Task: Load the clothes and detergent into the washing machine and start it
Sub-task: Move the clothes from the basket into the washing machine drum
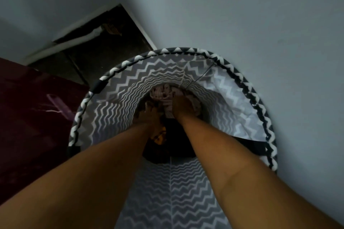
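Both bare forearms reach from the bottom of the view down into a tall laundry hamper (111, 109), whose grey-and-white zigzag lining fills the middle of the picture. At its bottom lies a heap of clothes (163, 93), pale pinkish cloth on top with darker pieces under it and a scrap of orange-yellow fabric (161, 138) closer to the camera.

On the right side, the right hand (183, 107) is buried in the pale cloth, its fingers curled round a bunch of it. On the other side, the left hand (150, 111) rests on the darker clothes just beside it; the light is dim, and whether its fingers are closed on the fabric or only lying on it cannot be told.

Around the hamper's mouth runs a rim (240, 78) wrapped in black-and-white zigzag cloth, with a black sleeve (98, 85) on its left part. To the right the hamper stands close against a plain pale wall (260, 15). Left of it is a dark maroon surface (33, 109), and beyond that a patch of dark floor (104, 48) edged by a white strip.
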